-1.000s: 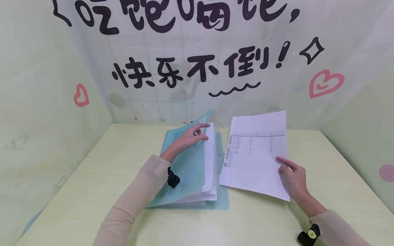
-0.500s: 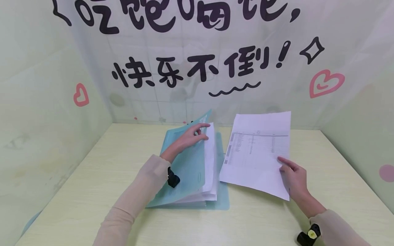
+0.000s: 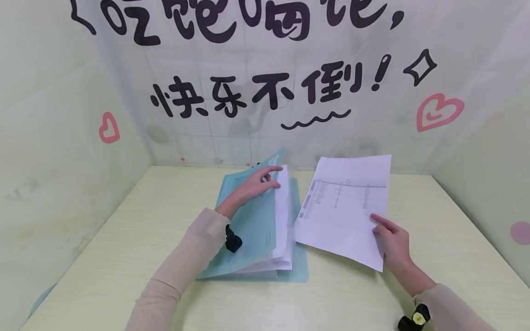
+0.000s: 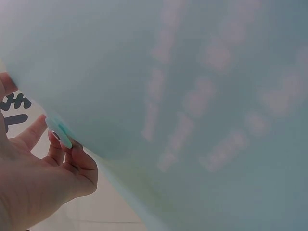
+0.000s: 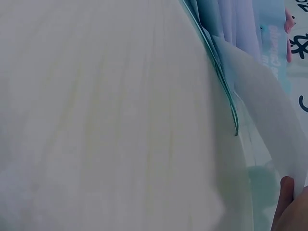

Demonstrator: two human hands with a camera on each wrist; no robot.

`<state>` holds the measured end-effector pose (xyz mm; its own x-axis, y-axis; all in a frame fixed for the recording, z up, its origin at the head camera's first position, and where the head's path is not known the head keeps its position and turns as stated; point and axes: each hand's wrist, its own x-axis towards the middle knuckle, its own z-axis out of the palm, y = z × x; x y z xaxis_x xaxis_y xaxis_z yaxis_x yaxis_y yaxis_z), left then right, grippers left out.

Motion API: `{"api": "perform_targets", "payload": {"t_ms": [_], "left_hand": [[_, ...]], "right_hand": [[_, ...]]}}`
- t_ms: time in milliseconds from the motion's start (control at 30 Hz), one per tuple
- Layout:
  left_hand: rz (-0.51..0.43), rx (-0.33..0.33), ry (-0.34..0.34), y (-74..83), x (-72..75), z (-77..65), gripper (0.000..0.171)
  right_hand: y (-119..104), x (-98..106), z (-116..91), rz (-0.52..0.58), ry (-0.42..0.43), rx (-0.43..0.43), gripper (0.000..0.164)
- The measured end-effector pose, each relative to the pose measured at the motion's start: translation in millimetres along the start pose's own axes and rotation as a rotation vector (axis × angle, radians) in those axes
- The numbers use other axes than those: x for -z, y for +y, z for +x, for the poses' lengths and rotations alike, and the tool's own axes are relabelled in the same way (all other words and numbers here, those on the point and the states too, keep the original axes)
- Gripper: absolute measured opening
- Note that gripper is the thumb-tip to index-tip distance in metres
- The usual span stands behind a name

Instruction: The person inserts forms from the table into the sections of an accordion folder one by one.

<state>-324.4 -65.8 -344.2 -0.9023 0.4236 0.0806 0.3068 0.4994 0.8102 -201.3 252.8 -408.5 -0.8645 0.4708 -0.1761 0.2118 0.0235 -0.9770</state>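
Note:
A light-blue folder (image 3: 244, 220) lies on the table with its cover lifted and white pages (image 3: 282, 216) standing inside. At the cover's raised edge, my left hand (image 3: 254, 186) pinches the folder; the left wrist view has this hand (image 4: 53, 168) beside the large blue cover (image 4: 192, 120). To the right of the folder, a printed sheet of paper (image 3: 343, 211) with a table on it is held up at a slant. My right hand (image 3: 395, 243) pinches its right edge, thumb on the printed side. The right wrist view catches only the thumb (image 5: 285, 197) and the sheet's pale edge (image 5: 269, 101).
The pale wooden table (image 3: 136, 239) extends around the folder and sheet. Behind it rises a fabric backdrop (image 3: 232, 138) with large dark lettering, and similar panels close off both sides. Black wrist cameras (image 3: 233, 240) are strapped over the sleeves.
The printed sheet has shifted slightly right and then tipped back, its top edge rising and then dropping a little. My right hand has drifted slightly left. My left hand and the folder stay put.

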Motion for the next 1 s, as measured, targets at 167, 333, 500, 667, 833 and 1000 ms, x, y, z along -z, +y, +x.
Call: {"api": "perform_targets", "payload": {"t_ms": [167, 333, 500, 667, 833, 1000], "left_hand": [[0.000, 0.004, 0.003, 0.8, 0.2, -0.7, 0.046], [0.002, 0.001, 0.002, 0.6, 0.1, -0.6, 0.046], [0.000, -0.001, 0.004, 0.5, -0.3, -0.1, 0.046], [-0.007, 0.000, 0.008, 1.2, -0.5, -0.2, 0.046], [-0.010, 0.003, 0.009, 0.7, -0.6, 0.3, 0.046], [-0.009, 0.008, 0.010, 0.7, -0.3, 0.0, 0.047]], "right_hand": [[0, -2, -2, 0.003, -0.013, 0.010, 0.047], [2, -8, -7, 0.012, -0.041, 0.005, 0.046], [3, -13, -11, 0.021, -0.075, -0.005, 0.045], [2, -16, -12, 0.039, -0.104, -0.008, 0.046], [4, -19, -12, 0.033, -0.126, -0.010, 0.047], [5, -21, -13, 0.042, -0.134, -0.016, 0.046]]}}
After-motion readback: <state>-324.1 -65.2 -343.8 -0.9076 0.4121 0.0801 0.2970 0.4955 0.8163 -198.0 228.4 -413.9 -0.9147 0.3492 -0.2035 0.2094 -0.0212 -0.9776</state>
